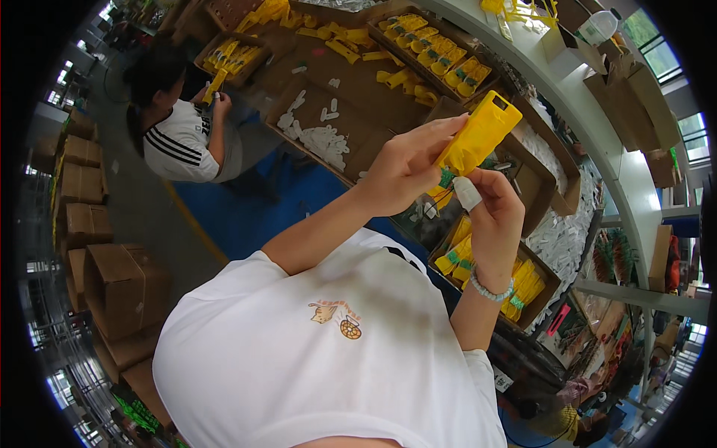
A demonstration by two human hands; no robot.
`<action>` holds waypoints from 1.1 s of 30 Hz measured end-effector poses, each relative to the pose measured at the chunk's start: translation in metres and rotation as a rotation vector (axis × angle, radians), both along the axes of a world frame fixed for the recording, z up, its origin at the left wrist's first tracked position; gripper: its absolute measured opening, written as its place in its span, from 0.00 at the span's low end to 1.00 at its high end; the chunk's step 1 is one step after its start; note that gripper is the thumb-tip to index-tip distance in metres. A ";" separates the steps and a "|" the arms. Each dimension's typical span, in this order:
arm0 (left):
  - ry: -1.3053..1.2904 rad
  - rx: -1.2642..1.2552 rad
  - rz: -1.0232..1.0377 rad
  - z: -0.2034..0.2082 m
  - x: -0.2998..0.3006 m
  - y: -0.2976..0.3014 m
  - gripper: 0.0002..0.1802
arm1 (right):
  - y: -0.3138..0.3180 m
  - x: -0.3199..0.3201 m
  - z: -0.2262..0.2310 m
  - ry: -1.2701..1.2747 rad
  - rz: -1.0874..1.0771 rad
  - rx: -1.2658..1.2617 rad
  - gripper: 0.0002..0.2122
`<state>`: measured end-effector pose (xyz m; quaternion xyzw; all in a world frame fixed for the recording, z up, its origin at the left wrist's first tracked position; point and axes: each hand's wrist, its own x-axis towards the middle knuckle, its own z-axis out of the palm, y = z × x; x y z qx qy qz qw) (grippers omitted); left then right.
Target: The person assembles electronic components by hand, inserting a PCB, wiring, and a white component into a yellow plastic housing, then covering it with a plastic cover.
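A long yellow plastic casing [482, 134] with a slot at its upper end is gripped in my left hand [407, 168], held up above the bench. At its lower end a small green part [447, 178] and thin dark wires stick out. My right hand [494, 213] has its fingers closed at that end, with a white cover [467, 194] on the thumb. What exactly sits between those fingertips is too small to make out. Below the hands, a cardboard tray [549, 287] holds several yellow pieces with green parts.
Beyond my left hand lies a cardboard tray [280, 123] with loose white plastic pieces [325, 142]. A box of yellow pieces [433, 52] stands at the far side. To the left a co-worker [179, 138] handles a yellow piece. Stacked cartons [119, 287] line the left.
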<state>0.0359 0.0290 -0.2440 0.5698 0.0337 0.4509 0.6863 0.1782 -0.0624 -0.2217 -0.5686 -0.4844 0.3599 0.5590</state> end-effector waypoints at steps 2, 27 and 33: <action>0.005 0.015 0.019 0.001 0.000 -0.003 0.36 | -0.002 0.000 0.001 0.024 -0.010 0.000 0.07; 0.046 0.121 0.110 0.011 0.004 -0.011 0.33 | 0.002 0.000 -0.009 0.421 0.031 0.182 0.11; 0.047 0.076 0.080 0.004 0.013 -0.013 0.34 | -0.002 0.011 -0.017 0.459 0.008 0.199 0.10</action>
